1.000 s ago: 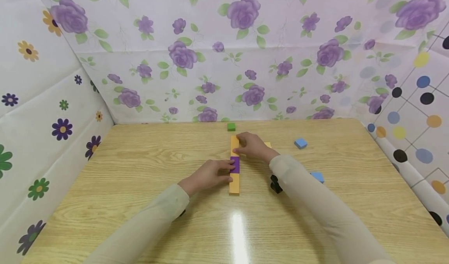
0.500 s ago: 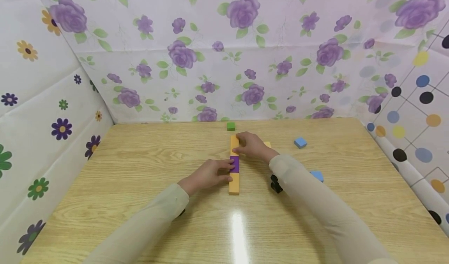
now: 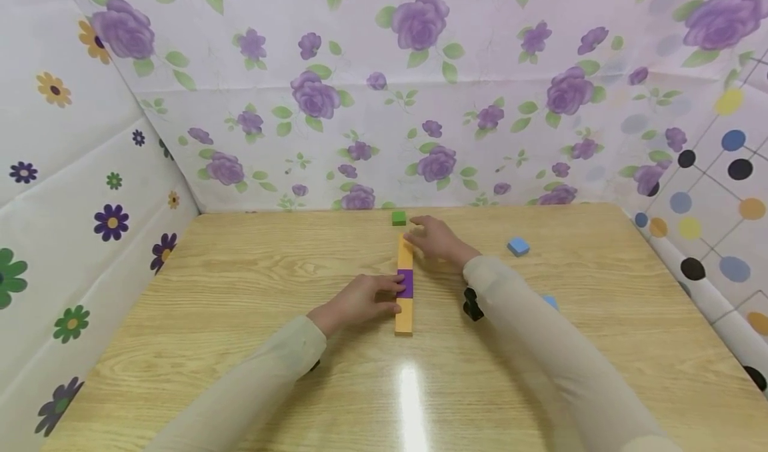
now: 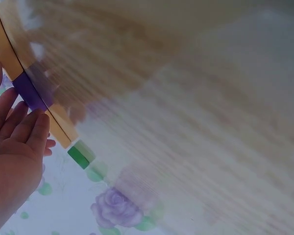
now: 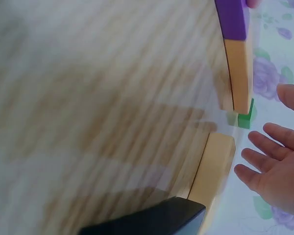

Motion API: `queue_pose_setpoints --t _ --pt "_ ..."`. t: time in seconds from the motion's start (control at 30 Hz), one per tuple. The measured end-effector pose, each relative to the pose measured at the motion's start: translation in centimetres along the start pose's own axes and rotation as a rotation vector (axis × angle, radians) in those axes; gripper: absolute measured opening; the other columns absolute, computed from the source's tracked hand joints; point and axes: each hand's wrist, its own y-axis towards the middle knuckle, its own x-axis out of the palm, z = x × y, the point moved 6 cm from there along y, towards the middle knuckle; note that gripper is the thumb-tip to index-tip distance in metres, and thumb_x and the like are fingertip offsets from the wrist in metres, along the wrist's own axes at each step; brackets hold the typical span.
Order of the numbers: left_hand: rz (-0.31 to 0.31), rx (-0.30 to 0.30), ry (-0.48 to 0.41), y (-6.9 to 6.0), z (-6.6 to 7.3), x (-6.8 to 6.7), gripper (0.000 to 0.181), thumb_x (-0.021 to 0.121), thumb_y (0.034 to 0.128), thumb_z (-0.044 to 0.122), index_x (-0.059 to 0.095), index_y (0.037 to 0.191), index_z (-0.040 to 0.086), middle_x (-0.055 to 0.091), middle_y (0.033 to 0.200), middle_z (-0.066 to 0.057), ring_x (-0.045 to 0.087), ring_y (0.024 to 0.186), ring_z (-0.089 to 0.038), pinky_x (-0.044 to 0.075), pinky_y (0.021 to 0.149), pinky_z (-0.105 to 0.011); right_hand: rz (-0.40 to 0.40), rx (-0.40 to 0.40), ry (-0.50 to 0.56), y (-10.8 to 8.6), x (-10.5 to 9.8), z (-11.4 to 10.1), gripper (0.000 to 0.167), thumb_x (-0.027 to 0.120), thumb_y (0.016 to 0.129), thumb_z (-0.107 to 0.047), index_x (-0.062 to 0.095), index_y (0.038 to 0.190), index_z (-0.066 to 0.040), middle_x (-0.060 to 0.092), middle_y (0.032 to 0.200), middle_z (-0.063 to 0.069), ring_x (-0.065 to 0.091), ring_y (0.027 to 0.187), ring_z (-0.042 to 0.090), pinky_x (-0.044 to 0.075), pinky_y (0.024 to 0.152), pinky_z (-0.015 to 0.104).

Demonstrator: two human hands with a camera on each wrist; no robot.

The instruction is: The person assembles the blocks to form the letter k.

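A row of blocks runs away from me: a near orange block (image 3: 404,319), a purple block (image 3: 405,292) in the middle and a far orange block (image 3: 405,255). My left hand (image 3: 360,299) lies at the row's left side, straight fingertips touching the purple block and thumb by the near orange one. My right hand (image 3: 439,239), fingers apart, is beside the row's far end; in the right wrist view nothing is between its fingers. Just beyond the row sits a green block (image 3: 399,219), close to the right fingertips.
A blue block (image 3: 519,246) lies to the right; the right sleeve partly covers another blue block (image 3: 550,302). A light orange block (image 5: 213,166) shows in the right wrist view, hidden in the head view. Patterned cloths (image 3: 360,105) border the wooden table (image 3: 270,259).
My right hand has come away from the side of the far orange block and moved forward toward the green block, its fingers spreading. The left hand has stayed at the row.
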Motion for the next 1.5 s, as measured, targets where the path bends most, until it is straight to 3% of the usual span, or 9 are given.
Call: queue_pose_setpoints --t 0.2,0.7,1.3,1.5 --pt "-0.005 0.004 -0.009 0.0 0.2 0.1 0.042 0.071 0.0889 0.022 0.063 0.125 0.003 0.051 0.141 -0.008 0.045 0.132 -0.026 0.037 0.109 -0.037 0.028 0.029 0.044 1.0 -0.4 0.6 0.055 0.053 0.099 -0.030 0.042 0.142 0.003 0.042 0.145 0.023 0.043 0.130 0.039 0.034 0.110 0.048" --pt "-0.006 -0.011 -0.006 -0.1 0.0 0.0 0.044 0.070 0.0887 0.022 0.061 0.128 0.004 0.049 0.142 -0.006 0.044 0.132 -0.025 0.037 0.109 -0.037 0.042 0.003 0.196 3.5 -0.3 1.3 0.052 0.053 0.100 -0.026 0.041 0.143 0.000 0.042 0.147 0.018 0.038 0.135 0.035 0.033 0.111 0.046" --pt "-0.006 -0.015 0.011 0.0 0.1 0.0 0.043 0.070 0.0889 0.022 0.061 0.128 0.005 0.049 0.143 -0.006 0.045 0.132 -0.025 0.037 0.109 -0.036 0.064 0.023 0.225 5.6 0.3 1.3 0.049 0.059 0.095 -0.011 0.045 0.141 0.001 0.045 0.144 0.017 0.038 0.135 0.033 0.033 0.112 0.042" --pt "-0.007 -0.019 0.000 0.0 0.1 0.1 0.043 0.070 0.0888 0.022 0.061 0.128 0.005 0.049 0.143 -0.006 0.045 0.132 -0.025 0.037 0.109 -0.036 0.077 0.036 0.247 5.6 0.4 1.5 0.047 0.060 0.092 -0.004 0.049 0.137 0.002 0.050 0.140 0.017 0.047 0.129 0.032 0.042 0.105 0.040"
